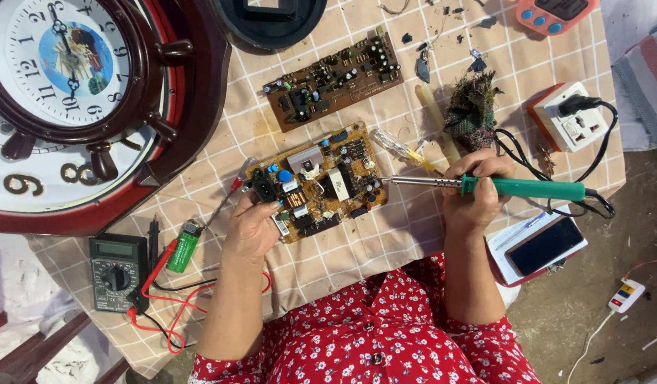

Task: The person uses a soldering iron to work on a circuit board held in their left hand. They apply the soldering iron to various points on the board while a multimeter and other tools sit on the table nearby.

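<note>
A tan circuit board [316, 182], crowded with components, is gripped by the left hand [252, 226]; right hand [476, 190] clasps a green-handled soldering iron [513, 188], its tip just beside the board's edge, contact unclear.

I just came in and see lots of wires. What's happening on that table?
A person in a red flowered top holds a green-handled soldering iron in the right hand, its metal tip reaching the edge of a tan circuit board. The left hand steadies that board. A second board lies above; a multimeter sits at the left.
</note>
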